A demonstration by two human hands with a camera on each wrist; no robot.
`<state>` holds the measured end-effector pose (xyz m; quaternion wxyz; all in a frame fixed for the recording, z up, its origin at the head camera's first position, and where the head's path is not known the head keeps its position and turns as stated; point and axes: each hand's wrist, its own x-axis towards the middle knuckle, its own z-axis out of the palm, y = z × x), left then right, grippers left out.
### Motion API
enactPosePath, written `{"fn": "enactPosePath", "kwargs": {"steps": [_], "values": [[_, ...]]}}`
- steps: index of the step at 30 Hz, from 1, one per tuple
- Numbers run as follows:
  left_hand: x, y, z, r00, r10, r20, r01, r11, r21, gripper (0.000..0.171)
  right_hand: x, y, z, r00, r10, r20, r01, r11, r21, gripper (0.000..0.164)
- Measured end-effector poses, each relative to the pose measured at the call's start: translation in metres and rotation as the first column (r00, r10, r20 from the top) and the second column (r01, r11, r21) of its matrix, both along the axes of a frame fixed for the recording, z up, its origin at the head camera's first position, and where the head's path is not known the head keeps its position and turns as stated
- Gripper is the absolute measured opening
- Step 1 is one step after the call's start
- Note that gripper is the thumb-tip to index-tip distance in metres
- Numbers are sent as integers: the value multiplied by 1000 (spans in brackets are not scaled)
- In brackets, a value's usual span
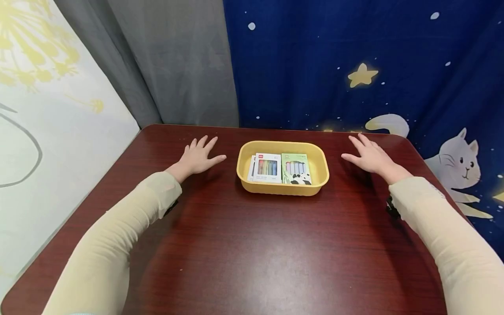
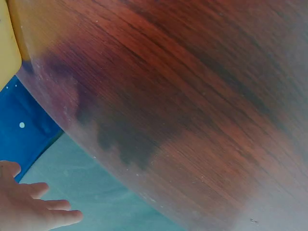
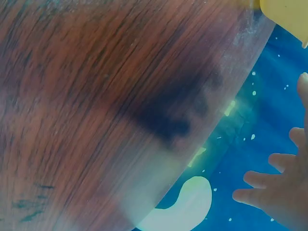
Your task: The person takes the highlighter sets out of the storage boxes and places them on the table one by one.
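Between my two hands, a yellow plastic basket (image 1: pixel 283 189) stands toward the back of the table. Inside it on the left, a white box of coloured pens (image 1: pixel 267 168) overlaps another white box behind it. A green box with a panda picture (image 1: pixel 296 169) lies beside them on the right. My left hand (image 1: pixel 197 158) is spread over the table, left of the basket and apart from it. To the basket's right, my right hand (image 1: pixel 372 156) is likewise spread, holding nothing. Both wrist views show spread fingers and a corner of the basket (image 2: pixel 8 45).
The dark red wooden table (image 1: pixel 267 249) has rounded far corners. Behind it hang a grey curtain (image 1: pixel 185 61) and a blue curtain (image 1: pixel 299 65) with stars and a cat. A white patterned panel (image 1: pixel 59 144) runs along the left side.
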<state>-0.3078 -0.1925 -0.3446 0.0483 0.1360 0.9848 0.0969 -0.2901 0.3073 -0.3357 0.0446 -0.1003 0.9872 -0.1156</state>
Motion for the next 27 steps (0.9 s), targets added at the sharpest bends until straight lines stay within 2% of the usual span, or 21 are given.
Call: {"fn": "enactPosePath", "kwargs": {"steps": [3, 7, 13, 20, 23, 27], "values": [[0, 2, 2, 1000, -2, -5, 2, 1000, 28, 81, 1, -1, 2, 1000, -3, -3, 3, 1000, -29, 81], [0, 5, 4, 1000, -1, 16, -1, 992, 123, 80, 2, -6, 4, 1000, 11, -15, -12, 998, -54, 76], [-3, 11, 7, 996, -7, 90, -19, 958, 286, 78, 2, -11, 9, 998, 39, -52, -45, 991, -123, 72], [-2, 21, 15, 981, 6, 196, -91, 898, 431, 74, 3, -16, 17, 998, 34, -45, -44, 971, -236, 71], [0, 25, 18, 965, -7, 261, -129, 857, 500, 73, 4, -19, 21, 999, 28, -39, -37, 966, -257, 71], [1, 31, 22, 935, -23, 354, -199, 791, 578, 71, 4, -20, 23, 999, 30, -37, -38, 966, -257, 71]]}}
